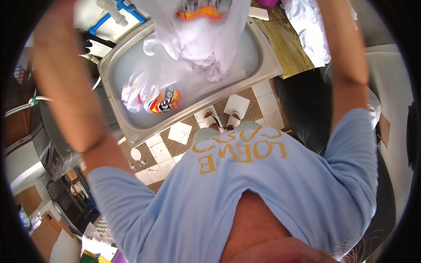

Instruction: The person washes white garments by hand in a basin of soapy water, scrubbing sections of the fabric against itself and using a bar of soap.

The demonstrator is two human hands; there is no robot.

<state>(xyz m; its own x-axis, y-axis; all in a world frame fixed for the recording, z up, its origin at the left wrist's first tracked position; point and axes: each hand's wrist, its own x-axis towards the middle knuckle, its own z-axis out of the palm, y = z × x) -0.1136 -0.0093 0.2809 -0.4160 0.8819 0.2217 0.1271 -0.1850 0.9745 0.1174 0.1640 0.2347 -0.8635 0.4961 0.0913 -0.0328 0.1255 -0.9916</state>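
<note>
1. Pale blue short-sleeved cotton shirt [263, 193] with gold lettering, worn by the person; fills the lower half of the frame, nearest the camera.
2. Pair of white slip-on sandals [221, 119] on the person's feet, centre of frame, standing on a brown-and-white tiled floor [173, 151].
3. Left forearm [70, 87], rising along the left side of the frame; the left hand lies beyond the top edge, so its grip cannot be told.
4. Right forearm [346, 48], rising along the upper right; the right hand is likewise out of view, grip not tellable.
5. Rectangular grey metal wash basin [127, 127], upper centre, holding milky water.
6. White wet garment with an orange-and-yellow printed patch [201, 35], hanging between the raised arms at top centre, its lower folds trailing into the basin.
7. Second white garment with a red, yellow and black print [153, 98], lying soaked in the lower left of the basin.
8. Blue and white pipework [116, 11], upper left, behind the basin.
9. White cloth heap [309, 26] on a woven mat, upper right.
10. Risk, as judged: water shedding from the lifted garment could wet the tiles beside the sandals and make footing slippery; a loose hold could drop the cloth outside the basin rim.
</note>
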